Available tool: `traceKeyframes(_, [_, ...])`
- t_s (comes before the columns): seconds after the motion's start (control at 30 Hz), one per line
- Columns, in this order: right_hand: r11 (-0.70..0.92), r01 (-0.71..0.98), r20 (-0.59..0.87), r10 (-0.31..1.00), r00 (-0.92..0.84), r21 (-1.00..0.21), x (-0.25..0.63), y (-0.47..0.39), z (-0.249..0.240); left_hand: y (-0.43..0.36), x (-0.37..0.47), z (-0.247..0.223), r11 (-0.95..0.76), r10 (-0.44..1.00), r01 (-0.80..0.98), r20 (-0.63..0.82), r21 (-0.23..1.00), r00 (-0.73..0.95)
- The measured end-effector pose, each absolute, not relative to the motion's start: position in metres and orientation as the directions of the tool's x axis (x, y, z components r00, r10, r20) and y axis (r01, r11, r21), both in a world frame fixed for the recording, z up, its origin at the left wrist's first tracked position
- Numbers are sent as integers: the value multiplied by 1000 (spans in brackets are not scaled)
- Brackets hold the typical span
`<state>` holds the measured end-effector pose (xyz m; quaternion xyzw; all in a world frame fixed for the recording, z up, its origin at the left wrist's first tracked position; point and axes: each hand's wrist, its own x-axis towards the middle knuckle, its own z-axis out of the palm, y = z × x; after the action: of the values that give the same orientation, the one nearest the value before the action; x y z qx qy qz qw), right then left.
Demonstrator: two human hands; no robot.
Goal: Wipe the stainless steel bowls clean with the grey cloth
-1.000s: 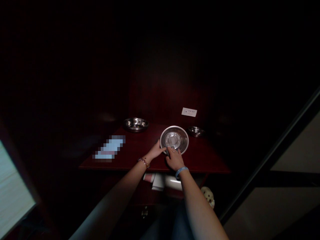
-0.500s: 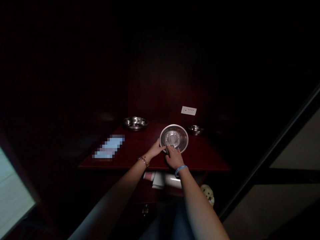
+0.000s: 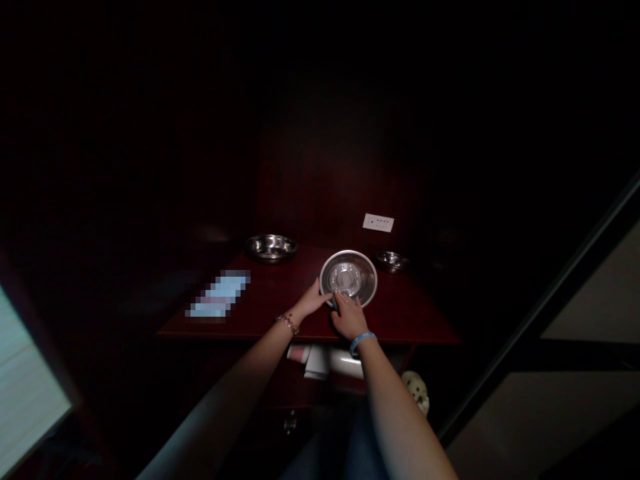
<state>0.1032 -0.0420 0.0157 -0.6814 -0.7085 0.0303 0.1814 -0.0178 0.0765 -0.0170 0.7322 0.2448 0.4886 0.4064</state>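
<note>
A round stainless steel bowl (image 3: 367, 280) is tipped towards me over the dark red tabletop, its inside facing up at me. My left hand (image 3: 313, 299) grips its left rim, thumb along the near edge. Over the near rim lies my right hand (image 3: 350, 317), fingers reaching onto the inner wall and bent around the edge. A small dark patch shows between the left thumb and the right fingers; I cannot make out what it is. The bowl's underside is hidden.
A wide shallow metal dish (image 3: 271, 248) stands back left, a smaller metal bowl (image 3: 393, 261) back right. A blurred-out pale rectangle (image 3: 220, 293) lies on the left of the tabletop (image 3: 280, 320). Above is a white wall socket (image 3: 379, 223). Below, a shelf holds a pinkish cup (image 3: 297, 353) and white items.
Almost nothing differs. Both hands keep their places on the bowl, and the whole view has shifted by a hair.
</note>
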Motion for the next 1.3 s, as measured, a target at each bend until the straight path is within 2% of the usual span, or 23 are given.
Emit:
traceKeyframes(0.33, [53,957,193,981,3,-287,101,-42,16,77,-17,-16,-556,761,-23,520,831,388])
traceKeyframes(0.57, [92,972,56,995,-81,-215,109,-37,27,72,-20,-13,-528,777,-7,486,849,400])
traceKeyframes(0.73, [111,979,23,994,-109,-170,113,-36,32,76,-19,-17,-517,778,-18,478,856,408])
traceKeyframes(0.87, [116,980,64,992,-107,-163,113,-40,28,77,-16,-18,-518,773,-34,484,855,411])
traceKeyframes(1.03, [161,972,217,969,-122,-173,113,-49,19,74,-15,-16,-528,770,-19,488,849,410])
traceKeyframes(1.2, [199,958,232,961,-150,-207,117,-47,14,72,-17,-13,-523,777,-34,493,852,392])
traceKeyframes(1.3, [275,930,338,923,-185,-243,120,-44,8,74,-17,-14,-518,782,-53,498,853,376])
